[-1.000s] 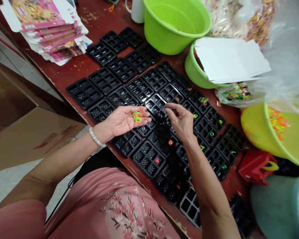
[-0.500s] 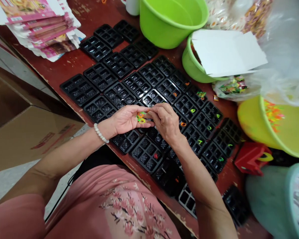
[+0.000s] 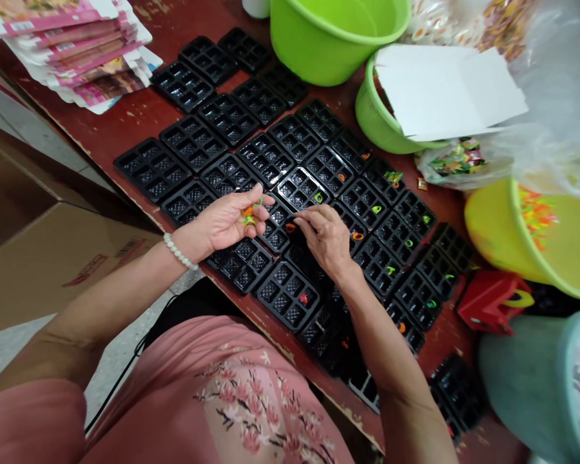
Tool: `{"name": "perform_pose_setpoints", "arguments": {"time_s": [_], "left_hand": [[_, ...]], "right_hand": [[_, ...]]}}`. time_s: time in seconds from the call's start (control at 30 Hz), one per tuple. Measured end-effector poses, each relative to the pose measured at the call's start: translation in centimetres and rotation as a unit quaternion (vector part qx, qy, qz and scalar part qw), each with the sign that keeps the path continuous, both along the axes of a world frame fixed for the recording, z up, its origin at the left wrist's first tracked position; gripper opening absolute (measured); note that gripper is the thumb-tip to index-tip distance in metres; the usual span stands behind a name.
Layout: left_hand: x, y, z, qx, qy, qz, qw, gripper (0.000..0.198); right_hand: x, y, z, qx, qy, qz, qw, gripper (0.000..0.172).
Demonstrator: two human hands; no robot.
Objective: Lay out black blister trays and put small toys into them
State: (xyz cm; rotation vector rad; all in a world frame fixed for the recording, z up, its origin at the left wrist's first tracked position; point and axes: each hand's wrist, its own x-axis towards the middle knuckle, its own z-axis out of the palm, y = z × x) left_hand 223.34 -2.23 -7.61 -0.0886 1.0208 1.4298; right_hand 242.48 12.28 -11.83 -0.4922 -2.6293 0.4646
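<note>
My left hand [image 3: 234, 218], palm up with curled fingers, holds several small green, orange and yellow rings [image 3: 249, 216]. My right hand [image 3: 325, 237] is over the black trays, its thumb and fingertips pressed together; whatever is between them is too small to make out. An orange ring [image 3: 290, 227] lies just left of those fingertips, in a tray compartment. Black compartment trays [image 3: 225, 175] are laid out in rows, and several on the right each hold one small ring, such as a green one [image 3: 318, 197] and an orange one [image 3: 357, 236].
Flat pink boxes [image 3: 72, 51] are stacked at the upper left. Along the far side stand a green tub [image 3: 319, 51], a green basket [image 3: 374, 122] under white card, and a yellow tub [image 3: 493, 225]. A red box [image 3: 488, 303] and a teal bucket [image 3: 522, 374] are at right.
My hands have moved apart: the left one shifted left with its rings, and the right one came down over the trays. An orange ring now shows beside my right fingertips.
</note>
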Motion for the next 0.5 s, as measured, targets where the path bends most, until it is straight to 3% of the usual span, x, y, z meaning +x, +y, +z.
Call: {"name": "perform_pose_setpoints", "arguments": {"time_s": [0.17,0.3,0.43,0.5], "left_hand": [[2.0,0.5,-1.1,0.051,-0.026,-0.031,0.998,0.024],[3.2,0.7,-1.8,0.097,-0.042,-0.031,0.994,0.018],[2.6,0.2,-1.0,0.082,-0.065,-0.058,0.993,0.026],[1.7,-0.4,-0.4,0.058,-0.063,-0.044,0.995,0.022]], "right_hand": [[-1.5,-2.4,2.5,-0.063,0.084,0.027,0.994,0.024],[-2.7,-3.5,3.2,-0.070,0.079,-0.003,0.994,0.014],[-2.5,-3.4,2.9,-0.106,0.097,-0.021,0.989,0.014],[-1.7,-3.5,2.9,-0.116,0.084,-0.017,0.990,0.015]]}}
